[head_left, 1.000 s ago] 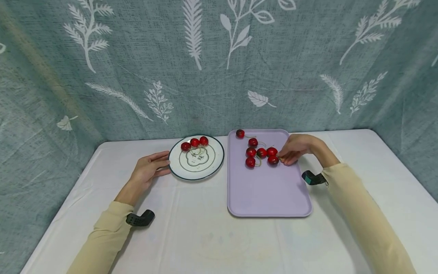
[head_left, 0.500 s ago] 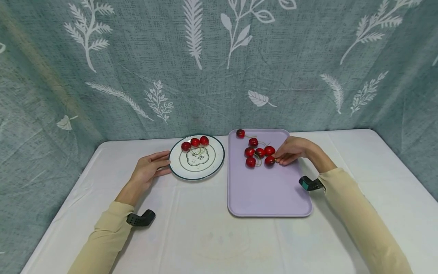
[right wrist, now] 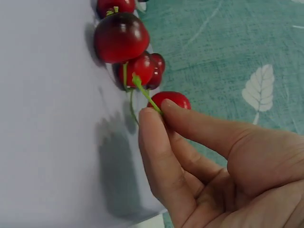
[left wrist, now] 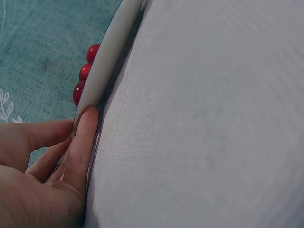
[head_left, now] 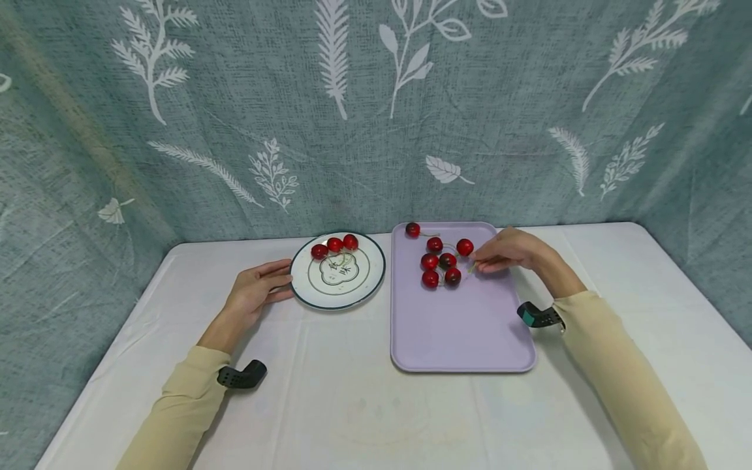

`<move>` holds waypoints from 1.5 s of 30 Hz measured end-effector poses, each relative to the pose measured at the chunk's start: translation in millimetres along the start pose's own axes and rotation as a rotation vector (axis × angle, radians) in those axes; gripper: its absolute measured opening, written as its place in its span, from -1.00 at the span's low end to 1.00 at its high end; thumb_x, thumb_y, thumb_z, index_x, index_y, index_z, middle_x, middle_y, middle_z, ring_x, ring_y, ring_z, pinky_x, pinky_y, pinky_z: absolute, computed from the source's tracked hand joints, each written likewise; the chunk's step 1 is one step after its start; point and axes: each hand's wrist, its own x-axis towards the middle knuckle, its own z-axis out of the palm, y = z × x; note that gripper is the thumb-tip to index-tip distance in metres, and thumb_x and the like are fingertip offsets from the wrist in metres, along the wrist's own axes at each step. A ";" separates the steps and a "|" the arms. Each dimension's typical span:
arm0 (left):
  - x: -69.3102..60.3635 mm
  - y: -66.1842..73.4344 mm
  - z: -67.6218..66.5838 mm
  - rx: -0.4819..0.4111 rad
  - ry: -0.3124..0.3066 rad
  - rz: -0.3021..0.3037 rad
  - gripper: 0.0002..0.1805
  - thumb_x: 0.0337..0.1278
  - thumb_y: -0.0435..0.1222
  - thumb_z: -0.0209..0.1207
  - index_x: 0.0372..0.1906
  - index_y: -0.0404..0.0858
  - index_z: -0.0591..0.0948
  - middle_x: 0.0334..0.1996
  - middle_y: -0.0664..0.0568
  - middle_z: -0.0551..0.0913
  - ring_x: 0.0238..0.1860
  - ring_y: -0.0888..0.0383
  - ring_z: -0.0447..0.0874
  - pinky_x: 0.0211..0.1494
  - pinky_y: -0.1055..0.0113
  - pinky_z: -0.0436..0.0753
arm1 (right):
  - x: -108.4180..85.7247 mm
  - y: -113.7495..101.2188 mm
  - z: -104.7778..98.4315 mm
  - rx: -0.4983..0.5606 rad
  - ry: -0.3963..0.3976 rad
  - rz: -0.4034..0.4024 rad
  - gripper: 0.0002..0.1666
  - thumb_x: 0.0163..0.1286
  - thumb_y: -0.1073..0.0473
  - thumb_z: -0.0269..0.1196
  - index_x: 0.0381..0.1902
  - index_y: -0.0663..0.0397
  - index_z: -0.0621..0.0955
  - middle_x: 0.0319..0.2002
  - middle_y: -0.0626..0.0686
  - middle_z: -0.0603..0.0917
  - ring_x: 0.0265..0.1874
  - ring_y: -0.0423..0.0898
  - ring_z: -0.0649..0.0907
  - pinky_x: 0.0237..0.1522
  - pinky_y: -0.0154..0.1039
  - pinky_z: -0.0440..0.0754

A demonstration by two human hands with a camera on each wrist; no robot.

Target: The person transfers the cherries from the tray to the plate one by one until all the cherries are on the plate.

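My left hand (head_left: pixel 249 294) is at the left rim of a white plate (head_left: pixel 317 290) with a dark edge, its thumb and fingers pinching that rim in the left wrist view. Three red cherries (head_left: pixel 334 245) lie toward the plate's back. Over the right side of a lilac tray (head_left: pixel 458 333), my right hand (head_left: pixel 508 251) pinches a green cherry stem (right wrist: pixel 148 97) between thumb and finger. A cherry (head_left: pixel 465 247) sits just left of those fingertips; in the right wrist view the thumb partly hides a cherry, and whether the stem belongs to it I cannot tell.
Several stemmed cherries (head_left: pixel 448 260) cluster in the back half of the tray. One cherry (head_left: pixel 413 230) lies alone near its back left corner. A white cloth (head_left: pixel 341 391) covers the table, and a green leaf-patterned curtain (head_left: pixel 352 170) hangs behind.
The front right cherry in the cluster has shifted left and the one behind it has moved back. My right hand has moved slightly left and away from the front cherry. The left hand stays put.
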 end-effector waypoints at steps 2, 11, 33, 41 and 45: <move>0.1 -0.3 -0.1 0.000 0.002 -0.002 -0.40 0.37 -0.47 0.08 0.46 -0.32 0.27 0.40 -0.29 0.28 -0.27 0.38 0.68 -0.04 0.39 0.74 | -1.3 -2.5 -0.5 0.019 0.016 -0.005 -0.57 0.38 0.28 0.27 0.07 0.55 0.56 -0.49 -0.02 0.74 -0.51 -0.25 0.71 -0.33 -0.43 0.76; 1.7 -1.5 -0.3 0.007 0.007 0.001 -0.41 0.37 -0.48 0.07 0.46 -0.33 0.28 0.40 -0.29 0.29 -0.28 0.39 0.68 -0.03 0.38 0.74 | 0.6 -12.4 7.5 0.126 0.047 -0.076 -0.48 0.45 0.29 0.18 0.21 0.62 0.42 -0.43 -0.01 0.74 -0.45 -0.25 0.72 -0.24 -0.39 0.76; 2.9 -0.4 -0.2 0.002 0.000 -0.008 -0.41 0.36 -0.47 0.08 0.46 -0.32 0.28 0.41 -0.27 0.29 -0.27 0.39 0.68 -0.02 0.37 0.74 | 20.3 -36.1 63.7 0.240 0.102 -0.192 -0.55 0.41 0.31 0.23 0.12 0.60 0.52 -0.46 0.02 0.76 -0.49 -0.24 0.74 -0.22 -0.37 0.77; 3.1 -1.0 -0.4 0.004 0.006 -0.012 -0.41 0.37 -0.47 0.06 0.46 -0.31 0.27 0.41 -0.26 0.28 -0.28 0.40 0.67 -0.03 0.37 0.74 | 28.5 -43.8 90.3 0.239 0.087 -0.198 -0.60 0.38 0.33 0.26 0.06 0.58 0.56 -0.48 0.02 0.75 -0.48 -0.23 0.74 -0.05 -0.23 0.73; 3.0 -1.3 -0.6 0.003 0.007 -0.012 -0.40 0.37 -0.47 0.07 0.46 -0.31 0.27 0.41 -0.26 0.29 -0.28 0.40 0.68 -0.03 0.37 0.74 | 32.3 -48.3 102.9 0.242 0.087 -0.180 -0.64 0.36 0.33 0.28 0.03 0.53 0.61 -0.46 0.04 0.76 -0.47 -0.22 0.75 0.03 -0.16 0.69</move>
